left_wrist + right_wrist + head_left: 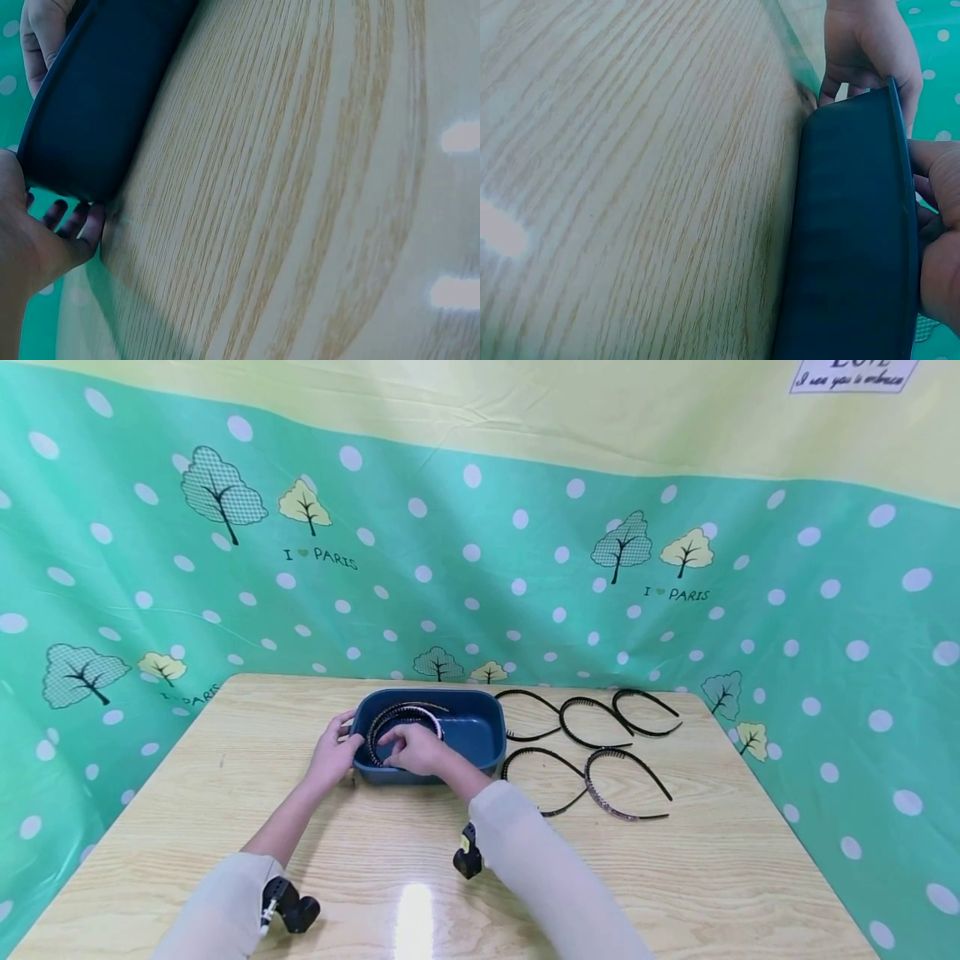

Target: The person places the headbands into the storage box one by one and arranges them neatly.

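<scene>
A dark blue plastic box (pixel 472 739) stands toward the back of the table. My left hand (pixel 332 752) grips its left end, the thumb at the rim and the fingers round the outside wall; the left wrist view shows this hand (pixel 45 244) too. My right hand (pixel 416 749) reaches over the front wall into the box, fingers bent among the headbands. Black toothed headbands (pixel 372 732) and a whitish headband (pixel 435 720) lie at the box's left side. Whether the right fingertips pinch a band cannot be made out; in the right wrist view the wall (pixel 847 247) hides them.
Several headbands lie on the table right of the box, including a plain black one (pixel 648 731) at the far right and one with a glittery section (pixel 596 793) nearer the front. A polka-dot cloth (pixel 517 585) hangs behind the wooden table (pixel 375 877).
</scene>
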`<state>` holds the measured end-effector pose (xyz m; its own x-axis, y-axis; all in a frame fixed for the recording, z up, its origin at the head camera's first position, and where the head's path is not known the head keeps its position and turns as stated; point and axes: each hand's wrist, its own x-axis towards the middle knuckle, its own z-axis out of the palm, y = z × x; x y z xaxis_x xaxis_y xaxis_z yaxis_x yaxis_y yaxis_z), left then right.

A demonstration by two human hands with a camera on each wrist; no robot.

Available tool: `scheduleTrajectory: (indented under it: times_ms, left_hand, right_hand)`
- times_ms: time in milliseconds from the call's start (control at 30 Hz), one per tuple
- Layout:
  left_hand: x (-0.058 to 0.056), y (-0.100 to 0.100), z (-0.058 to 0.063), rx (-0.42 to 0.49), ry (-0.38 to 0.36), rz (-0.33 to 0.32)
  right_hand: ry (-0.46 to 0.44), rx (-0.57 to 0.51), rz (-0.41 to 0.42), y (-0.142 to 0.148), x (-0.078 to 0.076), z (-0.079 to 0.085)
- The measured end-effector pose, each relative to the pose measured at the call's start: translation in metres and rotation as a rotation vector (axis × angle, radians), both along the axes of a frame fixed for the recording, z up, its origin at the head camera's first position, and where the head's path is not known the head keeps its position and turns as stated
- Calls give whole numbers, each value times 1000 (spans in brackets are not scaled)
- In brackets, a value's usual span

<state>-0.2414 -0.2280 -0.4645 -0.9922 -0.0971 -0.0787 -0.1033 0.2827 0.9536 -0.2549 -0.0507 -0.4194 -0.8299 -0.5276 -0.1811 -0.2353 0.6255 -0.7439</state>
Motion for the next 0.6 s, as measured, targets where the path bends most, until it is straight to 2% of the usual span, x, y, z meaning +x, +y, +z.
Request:
scheduleTrajectory:
  times_ms: [367,600]
  left_hand:
    - [0,-2,0,6,-2,-13]
    - [1,-2,1,4,-6,-17]
  right_hand:
    - [-23,-26,-3,1,-3,-4]
    - [10,-61,-9,2,-3,-5]
